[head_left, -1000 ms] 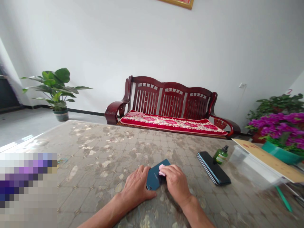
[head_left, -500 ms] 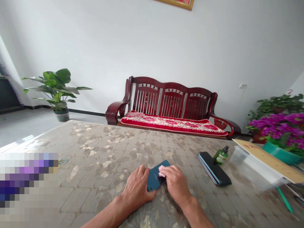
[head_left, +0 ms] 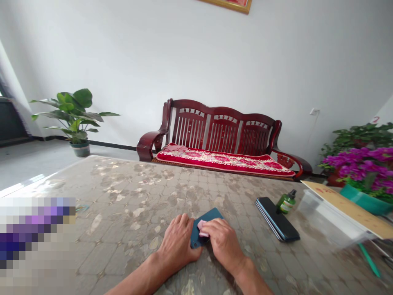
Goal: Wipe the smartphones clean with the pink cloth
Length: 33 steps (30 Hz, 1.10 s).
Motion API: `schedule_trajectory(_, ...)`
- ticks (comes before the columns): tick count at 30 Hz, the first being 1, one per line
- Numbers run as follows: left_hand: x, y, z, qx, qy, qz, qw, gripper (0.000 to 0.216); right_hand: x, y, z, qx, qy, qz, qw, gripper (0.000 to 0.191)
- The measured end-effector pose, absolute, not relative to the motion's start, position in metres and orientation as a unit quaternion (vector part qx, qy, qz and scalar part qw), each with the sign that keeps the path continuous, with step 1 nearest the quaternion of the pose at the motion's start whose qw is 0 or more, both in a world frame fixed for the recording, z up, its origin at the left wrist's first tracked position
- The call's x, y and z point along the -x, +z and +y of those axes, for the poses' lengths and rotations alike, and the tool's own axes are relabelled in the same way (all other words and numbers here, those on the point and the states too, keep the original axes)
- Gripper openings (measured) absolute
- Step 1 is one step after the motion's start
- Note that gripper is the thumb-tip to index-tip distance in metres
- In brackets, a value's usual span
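A blue smartphone point(head_left: 212, 214) lies back up on the patterned tablecloth, slanted between my hands. My left hand point(head_left: 180, 238) grips its left edge, thumb at the near corner and fingers along the far side. In my right hand point(head_left: 223, 242) a small pink cloth point(head_left: 202, 228) is pinched between the fingertips and pressed on the phone's back. The right fingers and the cloth hide the middle and right part of the phone.
Stacked phones point(head_left: 277, 219) lie to the right, beside a green bottle point(head_left: 286, 201). Farther right stand a clear plastic box point(head_left: 325, 219) with a tan board point(head_left: 350, 207) on it, a green pen point(head_left: 369, 260) and purple flowers point(head_left: 365, 166). A wooden bench point(head_left: 222, 131) stands behind the table point(head_left: 123, 196).
My right hand has slid the pink cloth left and slightly nearer across the phone's back. My left hand keeps its grip on the phone in the same place.
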State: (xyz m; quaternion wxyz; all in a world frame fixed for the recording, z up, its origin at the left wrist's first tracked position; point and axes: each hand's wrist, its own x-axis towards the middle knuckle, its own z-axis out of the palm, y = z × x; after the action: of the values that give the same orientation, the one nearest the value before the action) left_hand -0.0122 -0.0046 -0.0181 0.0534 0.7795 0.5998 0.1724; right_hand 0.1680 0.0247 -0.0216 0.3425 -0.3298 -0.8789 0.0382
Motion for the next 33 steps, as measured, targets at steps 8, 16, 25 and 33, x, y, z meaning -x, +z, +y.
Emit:
schedule_trajectory(8, 0.015, -0.020, -0.003, -0.786, 0.180, 0.590, 0.056, 0.041, -0.187, -0.026, 0.039, 0.420, 0.005, -0.835, 0.354, 0.030)
schedule_trajectory(16, 0.015, -0.021, -0.001, -0.794, 0.171, 0.581, 0.059, 0.038, -0.165, -0.024, 0.024, 0.317, 0.068, -0.885, 0.336, 0.020)
schedule_trajectory(25, 0.018, -0.031, 0.003, -0.801, 0.193, 0.563, 0.066, 0.043, -0.188, -0.026, 0.041, 0.435, 0.036, -0.832, 0.344, 0.031)
schedule_trajectory(33, 0.019, -0.028, 0.006, -0.822, 0.208, 0.526, 0.071, 0.036, -0.168, -0.027, 0.027, 0.328, 0.085, -0.884, 0.322, 0.026)
